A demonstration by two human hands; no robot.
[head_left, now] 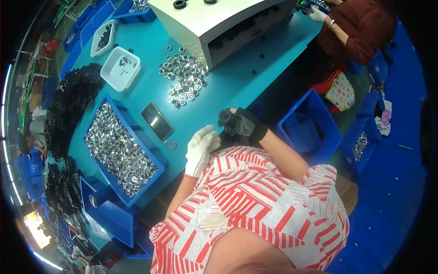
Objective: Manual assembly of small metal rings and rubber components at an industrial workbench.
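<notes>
Head view, only one to cover. Gripping a black part in the right hand, closed round it, round hollow end turned up toward the camera. Held just past the near edge of the teal worktop, in front of the striped clothing. Wearing a dark fingerless glove there, white glove on the left hand. Left fingers bent and close together, near the black part but apart from it; cannot tell whether pinching anything small.

Spread on the worktop beyond: loose pile of silver rings, below the cream box-shaped housing. Off to the left: blue tray full of similar metal pieces, phone lying between tray and pile.

Step in hand, at a guess: handling or checking a single black part. Next move probably calls for keeping the right-hand grip steady, hollow end clear, and for bringing the left fingers in without knocking the part. Too small to tell whether already fitted with metal inside.
</notes>
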